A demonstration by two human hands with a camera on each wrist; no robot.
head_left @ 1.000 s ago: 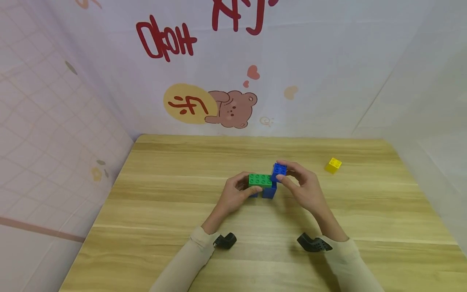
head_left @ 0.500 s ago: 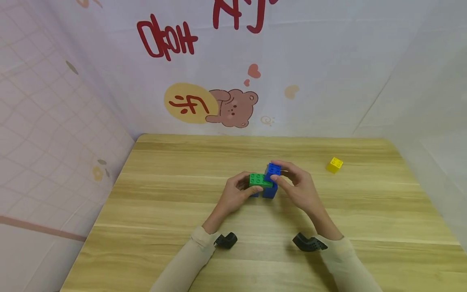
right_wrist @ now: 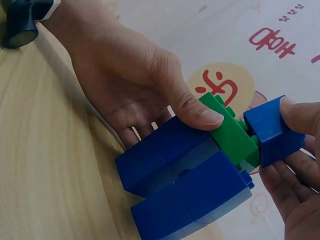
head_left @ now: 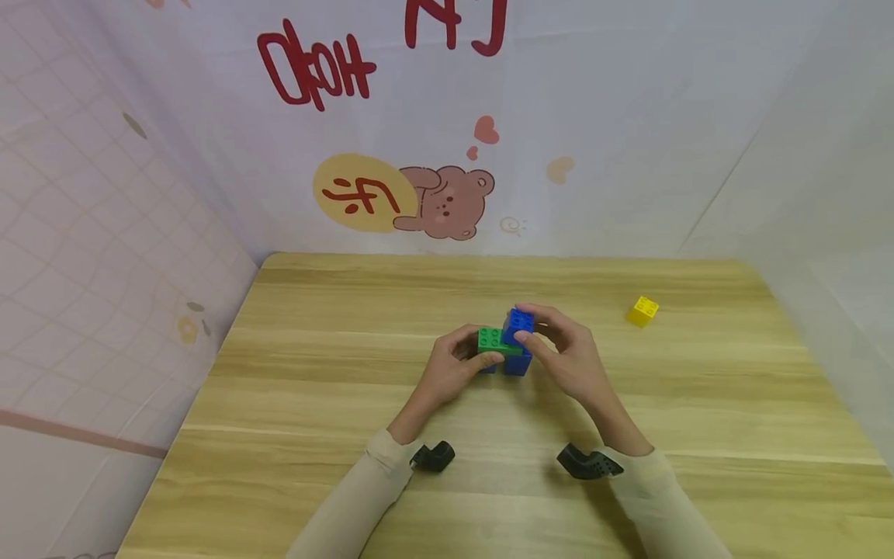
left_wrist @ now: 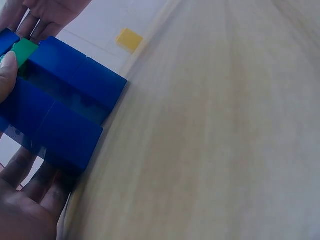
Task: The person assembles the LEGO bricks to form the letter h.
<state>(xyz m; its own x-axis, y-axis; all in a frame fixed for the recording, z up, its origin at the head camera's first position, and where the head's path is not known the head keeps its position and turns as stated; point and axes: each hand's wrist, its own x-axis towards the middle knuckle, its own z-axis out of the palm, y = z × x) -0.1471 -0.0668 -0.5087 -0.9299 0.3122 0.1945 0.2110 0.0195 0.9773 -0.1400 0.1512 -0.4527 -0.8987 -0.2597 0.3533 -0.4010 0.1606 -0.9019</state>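
Observation:
A green brick [head_left: 491,340] [right_wrist: 233,136] lies across two blue columns, each of two stacked bricks, standing side by side on the table; the right column [head_left: 517,365] [right_wrist: 190,195] shows below its right end. My left hand [head_left: 450,371] [right_wrist: 135,75] grips the green brick and left column, thumb on the green brick's near side. Between thumb and fingers my right hand [head_left: 573,357] pinches a blue brick [head_left: 518,325] [right_wrist: 275,131] at the green brick's right end, slightly tilted in the right wrist view. Whether its studs are fully engaged, I cannot tell.
A yellow brick [head_left: 642,311] [left_wrist: 129,40] sits on the wooden table [head_left: 314,388] at the back right. Behind the table hangs a white printed cloth [head_left: 615,116], with more cloth along both sides.
The blue brick in my right hand has moved left, from beside the green brick's right end to over it. My left hand has kept its grip in place.

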